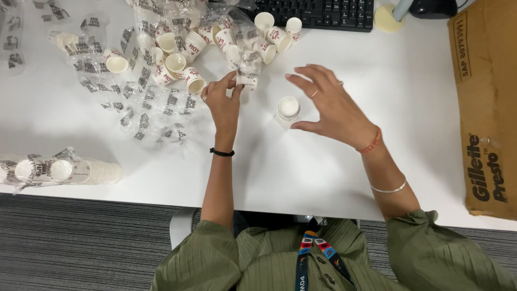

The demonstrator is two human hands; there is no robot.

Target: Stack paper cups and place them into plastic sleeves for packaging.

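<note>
**Both hands at the paper cups, mid-bench**

L hand (223, 102) is seen reaching far, fingers pinched on a small paper cup (246, 81) at the near edge of the loose cup pile (177, 51). Cup is partly covered by a clear plastic wrapper (242, 37), so it can't be told whether cup or wrapper is gripped. Black band is worn on the L wrist, ring on one finger.

R hand (331, 105) is held wide open, fingers spread, nothing gripped. It hovers just right of a short cup stack (288, 109) standing upright on the white bench (301, 172), mouth up. Thumb tip is v. close to the stack base; contact can't be confirmed. Red thread + thin metal bangle are worn on the R forearm, ring on one finger.

Stack sits approx. bench centre, between the two hands, just near-right of the pinched cup.

Rest of scene:
- Loose cups, white w/ red print, are scattered far-left among torn printed plastic wrap (145, 108); most lie on their sides.
- A sealed sleeve of cups (59, 170) lies on its side at the near-left bench edge.
- Black keyboard (318, 13) is at the far edge.
- Brown cardboard box (484, 108) is at the right edge.
- Green sleeves + lanyard (312, 258) are seen at the near edge; grey carpet (81, 242) below the bench.
</note>
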